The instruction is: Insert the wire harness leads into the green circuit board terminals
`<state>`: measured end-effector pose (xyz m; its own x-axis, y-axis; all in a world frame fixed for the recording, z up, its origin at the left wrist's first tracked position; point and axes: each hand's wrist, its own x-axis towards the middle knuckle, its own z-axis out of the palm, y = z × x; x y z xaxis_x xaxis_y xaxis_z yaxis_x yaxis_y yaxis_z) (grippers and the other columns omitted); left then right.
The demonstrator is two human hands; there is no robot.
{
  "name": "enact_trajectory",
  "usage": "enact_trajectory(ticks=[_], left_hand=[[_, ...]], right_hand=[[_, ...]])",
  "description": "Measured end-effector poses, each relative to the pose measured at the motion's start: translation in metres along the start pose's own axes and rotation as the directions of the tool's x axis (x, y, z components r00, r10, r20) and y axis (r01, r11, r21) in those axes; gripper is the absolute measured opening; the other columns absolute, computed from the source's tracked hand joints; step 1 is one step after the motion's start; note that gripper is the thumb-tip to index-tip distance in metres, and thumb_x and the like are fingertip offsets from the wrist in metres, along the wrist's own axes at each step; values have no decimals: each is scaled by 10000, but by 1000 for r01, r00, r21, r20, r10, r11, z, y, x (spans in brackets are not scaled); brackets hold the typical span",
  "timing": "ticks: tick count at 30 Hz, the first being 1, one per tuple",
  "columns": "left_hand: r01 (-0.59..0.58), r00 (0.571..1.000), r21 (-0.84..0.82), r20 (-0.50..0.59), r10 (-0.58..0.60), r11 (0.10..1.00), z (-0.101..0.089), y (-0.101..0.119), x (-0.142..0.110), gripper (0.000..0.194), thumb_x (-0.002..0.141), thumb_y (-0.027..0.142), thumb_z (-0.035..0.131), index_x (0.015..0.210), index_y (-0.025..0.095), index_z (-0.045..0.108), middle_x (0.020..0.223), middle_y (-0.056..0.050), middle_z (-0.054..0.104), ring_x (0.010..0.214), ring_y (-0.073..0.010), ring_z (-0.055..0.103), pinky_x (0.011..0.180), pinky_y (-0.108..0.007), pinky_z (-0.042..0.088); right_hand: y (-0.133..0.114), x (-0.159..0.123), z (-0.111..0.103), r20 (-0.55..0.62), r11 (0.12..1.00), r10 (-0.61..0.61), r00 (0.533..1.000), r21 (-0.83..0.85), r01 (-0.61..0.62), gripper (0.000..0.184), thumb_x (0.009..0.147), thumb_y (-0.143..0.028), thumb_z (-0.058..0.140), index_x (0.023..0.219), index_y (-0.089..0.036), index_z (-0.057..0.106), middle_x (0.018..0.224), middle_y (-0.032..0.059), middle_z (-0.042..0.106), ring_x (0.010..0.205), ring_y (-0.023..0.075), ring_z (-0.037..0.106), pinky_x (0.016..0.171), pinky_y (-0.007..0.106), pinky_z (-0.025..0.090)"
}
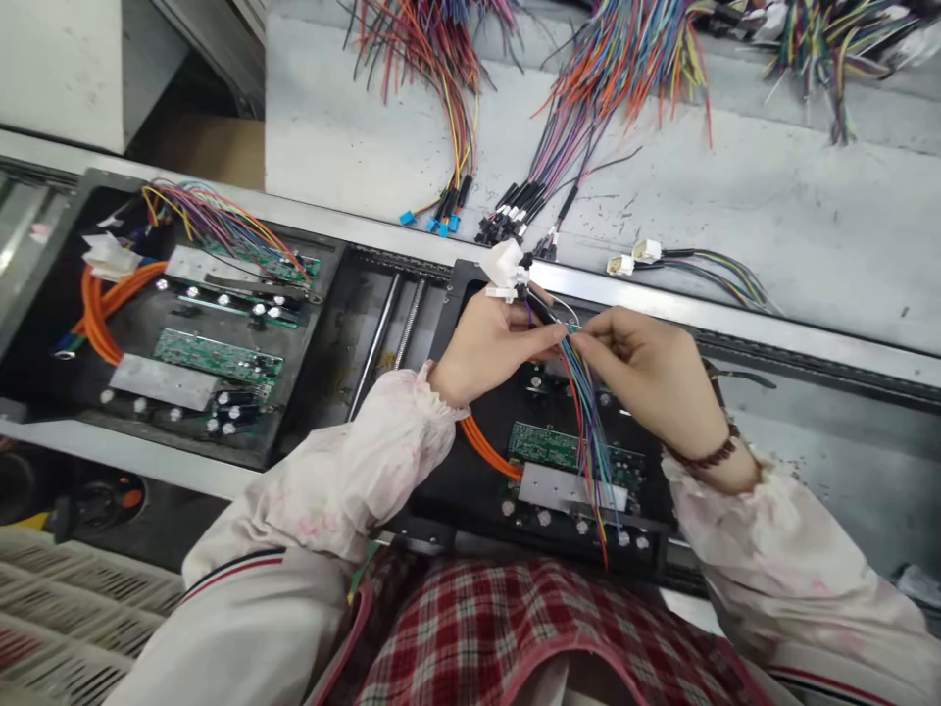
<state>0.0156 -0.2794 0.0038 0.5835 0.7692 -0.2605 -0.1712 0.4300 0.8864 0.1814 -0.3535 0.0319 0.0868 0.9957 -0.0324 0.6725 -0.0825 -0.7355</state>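
Observation:
My left hand (pixel 489 343) grips the black sleeved stem of a wire harness, with its white plastic connector (pixel 506 270) sticking up past my fingers. My right hand (pixel 632 378) pinches the harness's thin multicoloured wires (pixel 589 431) near the stem, and the loose ends hang down over a black tray. Both hands nearly touch. Below them lies a green circuit board (pixel 573 451) on that tray (pixel 470 490), partly hidden by the wires. Thick orange cables (pixel 485 449) run out from under my left wrist.
A second black tray (pixel 66 245) with boards, capacitors, orange cables and a wired harness sits on the conveyor to the left. Beyond the metal rail (pixel 662 304), a white bench (pixel 735 196) holds several harness bundles. A plastic crate (pixel 66 618) stands at lower left.

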Motion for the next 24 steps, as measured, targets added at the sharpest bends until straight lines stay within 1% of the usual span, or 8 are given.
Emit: enact_trajectory(ticks=[5,9,12,16,18,19,22,24], left_hand=[[17,1000,-18,2,-17,1000,-1,1,1,301,746,35,726,901,153,496,683,18,642,609,-137,673,589,-230,618],[45,999,-86,23,-44,995,-2,4,2,274,806,46,677,933,162,463,705,21,627,629,-133,667,564,-220,612],[36,998,-98,49,-31,995,-2,5,3,255,833,63,652,951,171,454,694,29,606,610,-127,652,510,-195,585],[12,999,-88,44,-8,996,-6,1,4,281,820,94,693,939,173,451,700,29,600,610,-132,653,493,-194,578],[-13,1000,-69,10,14,998,-10,-1,5,298,806,127,729,934,168,463,719,22,600,626,-134,656,487,-191,575],[-44,999,-54,-25,43,998,-12,-2,6,302,800,138,742,934,167,472,721,23,592,624,-132,651,472,-183,564],[-166,972,26,-167,168,986,-18,-5,11,308,786,145,761,947,170,499,729,25,575,599,-119,630,413,-161,514],[-224,942,95,-233,240,970,-21,-8,14,313,774,147,775,938,178,511,735,25,569,588,-117,624,398,-159,497]], right_hand=[[5,-4,2,-2,998,32,999,50,-32,156,953,-284,579,847,-190,644,645,-24,612,553,112,542,560,248,416],[0,-6,0,-28,1000,-4,1000,-29,3,133,912,-296,647,823,-197,647,695,-13,640,592,117,560,557,245,417],[-4,-1,1,-19,998,-17,1000,-64,16,146,905,-258,636,770,-201,639,669,-14,636,565,114,543,535,249,403],[-4,6,1,49,997,30,998,64,-33,173,918,-237,596,750,-206,625,594,-29,612,474,103,504,480,245,386],[-1,1,-2,77,994,49,996,95,-56,137,903,-245,623,771,-207,626,618,-28,631,494,108,538,487,239,408],[0,-4,-5,88,996,51,995,70,-57,116,894,-248,640,786,-207,629,636,-29,637,514,110,552,499,238,420],[6,-27,-17,141,996,22,990,-93,-9,80,897,-251,646,828,-211,647,701,-30,643,578,113,572,540,242,434],[8,-38,-22,120,982,-2,993,-186,24,73,916,-252,627,860,-214,657,742,-27,654,607,116,584,551,249,433]])
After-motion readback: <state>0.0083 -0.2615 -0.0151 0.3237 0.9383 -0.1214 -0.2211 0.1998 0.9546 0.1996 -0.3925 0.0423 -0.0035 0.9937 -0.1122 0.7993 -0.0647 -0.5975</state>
